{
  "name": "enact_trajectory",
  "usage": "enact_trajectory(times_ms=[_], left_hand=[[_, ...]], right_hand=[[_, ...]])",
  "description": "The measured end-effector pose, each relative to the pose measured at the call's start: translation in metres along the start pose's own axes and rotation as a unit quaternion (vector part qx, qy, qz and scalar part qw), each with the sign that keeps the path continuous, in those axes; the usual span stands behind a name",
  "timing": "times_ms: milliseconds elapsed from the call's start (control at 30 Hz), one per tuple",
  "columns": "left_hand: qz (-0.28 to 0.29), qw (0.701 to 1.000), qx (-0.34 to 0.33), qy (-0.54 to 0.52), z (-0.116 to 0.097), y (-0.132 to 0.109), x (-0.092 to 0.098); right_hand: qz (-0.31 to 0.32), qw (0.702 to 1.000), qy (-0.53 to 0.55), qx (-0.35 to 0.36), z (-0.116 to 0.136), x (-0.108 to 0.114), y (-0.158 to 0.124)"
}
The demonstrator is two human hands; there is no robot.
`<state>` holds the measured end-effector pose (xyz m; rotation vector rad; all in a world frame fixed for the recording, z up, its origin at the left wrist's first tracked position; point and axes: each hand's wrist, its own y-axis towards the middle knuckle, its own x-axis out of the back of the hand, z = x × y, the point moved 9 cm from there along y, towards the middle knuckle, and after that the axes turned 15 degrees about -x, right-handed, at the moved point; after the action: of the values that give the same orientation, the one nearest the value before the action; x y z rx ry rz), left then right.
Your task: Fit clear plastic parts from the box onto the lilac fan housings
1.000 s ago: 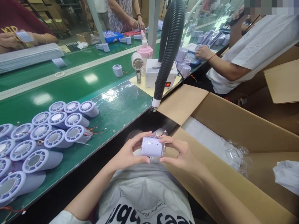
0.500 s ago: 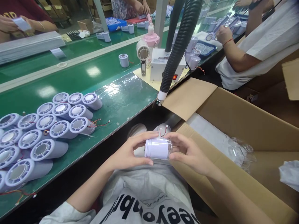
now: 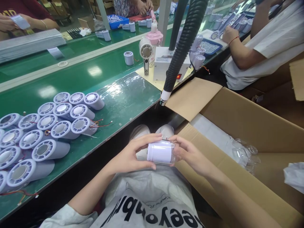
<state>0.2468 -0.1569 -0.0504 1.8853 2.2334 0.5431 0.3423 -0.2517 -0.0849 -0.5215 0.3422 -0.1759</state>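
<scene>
Over my lap, both hands hold a pale lilac plastic cylinder (image 3: 159,152) lying sideways, its right end inside a clear plastic wrap. My left hand (image 3: 133,155) grips its left end, thumb below and fingers curled over the top. My right hand (image 3: 190,154) is closed around the wrapped right end. A thin red wire shows at the top of the cylinder. On the green workbench (image 3: 125,101) to my left lie several more lilac cylinders (image 3: 47,126) with vented white end caps, stacked on their sides.
A large open cardboard box (image 3: 237,126) with clear bags inside stands at my right. A black ribbed hose (image 3: 182,50) hangs over the bench edge beside a white unit (image 3: 163,65) and a small pink fan (image 3: 152,39). Other people work to the right and across the bench.
The wire has been tucked down and the clear wrap now covers more of the cylinder's right end. Both hands stay in place; the camera has tilted slightly.
</scene>
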Motion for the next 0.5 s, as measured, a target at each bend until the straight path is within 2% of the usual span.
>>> enact_trajectory(times_ms=[500], left_hand=[[0.008, 1.0, -0.009, -0.002, -0.001, -0.003, -0.003]], right_hand=[[0.054, 0.986, 0.098, -0.126, -0.025, -0.019, 0.007]])
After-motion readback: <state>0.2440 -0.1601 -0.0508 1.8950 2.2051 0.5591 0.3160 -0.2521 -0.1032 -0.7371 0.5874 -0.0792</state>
